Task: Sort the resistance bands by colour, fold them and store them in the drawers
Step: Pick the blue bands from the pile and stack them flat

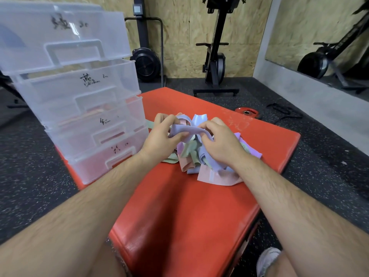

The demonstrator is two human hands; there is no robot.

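Sorting step, one band being singled out. The pile of resistance bands [207, 162] sits mid-way along the red pad [179, 212], just right of the drawer unit [79, 100].

My left hand [161, 134] has its fingers curled round one end of a lilac-blue band [185, 130]. My right hand [221, 144] pinches the other end. The band is held taut above the pile, I judge to free it from the tangle before folding.

The drawers' labelled fronts face me, within easy reach.

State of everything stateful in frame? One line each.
left hand: grips blue band
right hand: grips same band
blue band: held over pile, crumpled, unfolded
band pile: tangled, unsorted, on red mat
drawers: four stacked, open or shut unclear
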